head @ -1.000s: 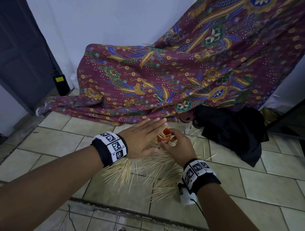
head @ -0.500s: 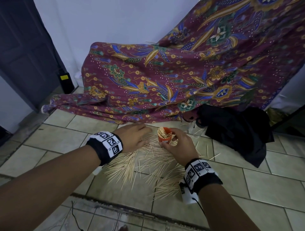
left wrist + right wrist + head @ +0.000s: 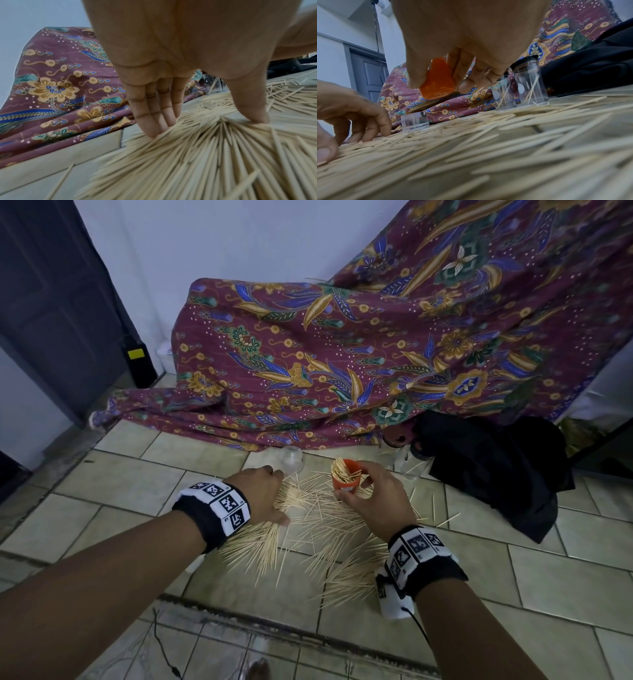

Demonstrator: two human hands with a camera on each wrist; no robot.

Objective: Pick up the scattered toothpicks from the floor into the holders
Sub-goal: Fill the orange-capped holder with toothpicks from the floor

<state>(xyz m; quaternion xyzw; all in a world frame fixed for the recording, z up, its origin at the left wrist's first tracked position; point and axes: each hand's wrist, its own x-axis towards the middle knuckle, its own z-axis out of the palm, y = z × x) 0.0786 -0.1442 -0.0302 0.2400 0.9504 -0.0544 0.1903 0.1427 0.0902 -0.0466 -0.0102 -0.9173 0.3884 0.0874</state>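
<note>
Scattered wooden toothpicks (image 3: 318, 529) lie in a wide pile on the tiled floor. My right hand (image 3: 363, 491) grips a small orange holder (image 3: 346, 479) stuffed with toothpicks and holds it tilted just above the pile. In the right wrist view my thumb and fingers wrap the orange holder (image 3: 437, 79). My left hand (image 3: 279, 498) is down on the left side of the pile. In the left wrist view its straight fingers (image 3: 154, 121) and spread thumb press on the toothpicks (image 3: 214, 155), which fan out between them.
A short clear holder (image 3: 293, 460) stands just beyond my left hand. Two taller clear jars (image 3: 529, 81), each with a few toothpicks inside, stand at the back right. A patterned maroon cloth (image 3: 342, 364) and a black cloth (image 3: 496, 467) bound the far side.
My left hand has come down from over the orange holder onto the left part of the pile. The right hand keeps the holder, which now shows a full bunch of toothpicks.
</note>
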